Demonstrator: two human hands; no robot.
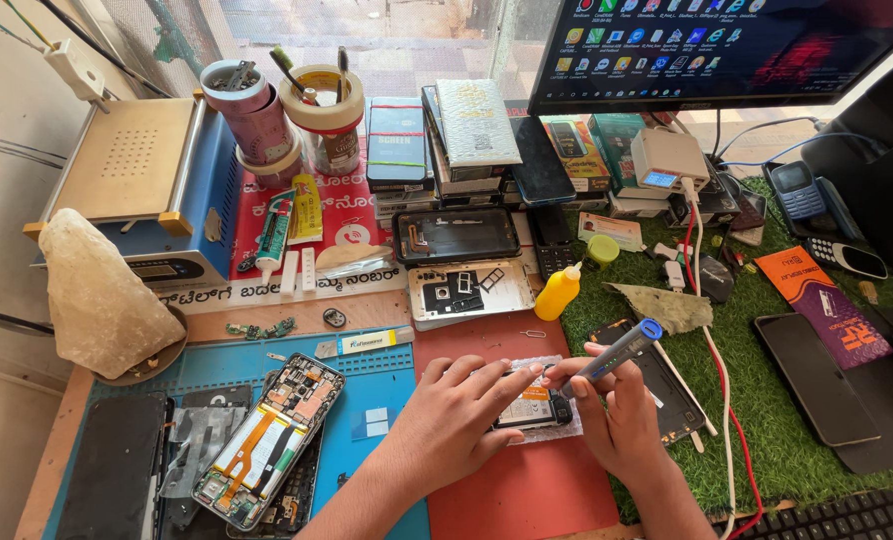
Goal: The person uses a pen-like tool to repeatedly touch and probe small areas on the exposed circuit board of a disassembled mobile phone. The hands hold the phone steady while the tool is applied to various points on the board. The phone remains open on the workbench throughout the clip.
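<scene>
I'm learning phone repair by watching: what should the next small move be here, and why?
Probably lower the screwdriver tip straight into the opened phone and turn gently. The right hand holds it tilted with its tip at the phone's top edge, while the left hand presses flat on the phone to steady it.

Lighting: bright daylight, entering through the window (367, 35) at 12 o'clock; panes overexposed, washed pale.

Shadows: soft and short, falling toward 6 o'clock beneath the left hand (457, 415) and right hand (617, 410) on the red mat (527, 490).

Glare: pale sheen on the dark phone screen (815, 378) at 4 o'clock and on the black panel (117, 465) at 8 o'clock. Monitor (727, 45) at 1 o'clock glows, icons readable as coloured specks only.

Focus: sharp across the centre (no motion blur on either hand).

Distortion: wide-angle bowing at the edges; the blue machine (147, 190) at 10 o'clock leans outward.
</scene>
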